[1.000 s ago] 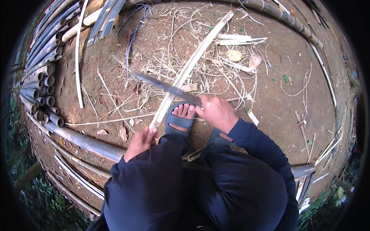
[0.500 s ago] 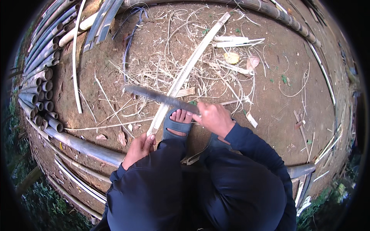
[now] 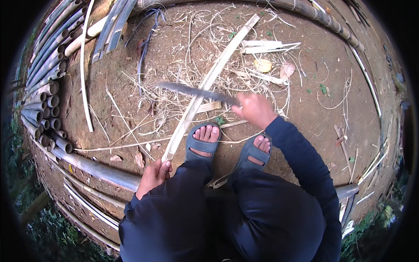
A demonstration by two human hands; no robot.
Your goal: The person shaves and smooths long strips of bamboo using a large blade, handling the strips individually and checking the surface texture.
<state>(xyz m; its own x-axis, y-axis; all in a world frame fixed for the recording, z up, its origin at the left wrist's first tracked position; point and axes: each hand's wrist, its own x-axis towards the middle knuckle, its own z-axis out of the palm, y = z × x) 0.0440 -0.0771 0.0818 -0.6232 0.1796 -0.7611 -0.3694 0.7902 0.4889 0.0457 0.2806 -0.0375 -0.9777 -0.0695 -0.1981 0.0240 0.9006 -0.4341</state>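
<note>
A pale bamboo strip point(image 3: 218, 65) slants from near my left knee up toward the far middle, over a litter of shavings. My left hand point(image 3: 153, 174) pinches its near end between thumb and fingers. In my right hand point(image 3: 255, 111) is the handle end of a long, dark-bladed machete point(image 3: 198, 92); the handle itself is hidden by my fingers. The blade points left and crosses the strip around its middle, partly blurred. Whether the edge touches the strip, I cannot tell.
Curled bamboo shavings point(image 3: 174, 81) cover the dirt ahead of my sandalled feet point(image 3: 204, 142). Bamboo poles point(image 3: 46, 105) are stacked at the left. One thick pole point(image 3: 98, 168) lies crosswise at my legs, another point(image 3: 305, 11) along the far side. Split pieces point(image 3: 266, 46) lie beyond the strip.
My right hand and the machete have moved away from me and to the right, farther up the strip. The left hand still grips the near end, shifted slightly left.
</note>
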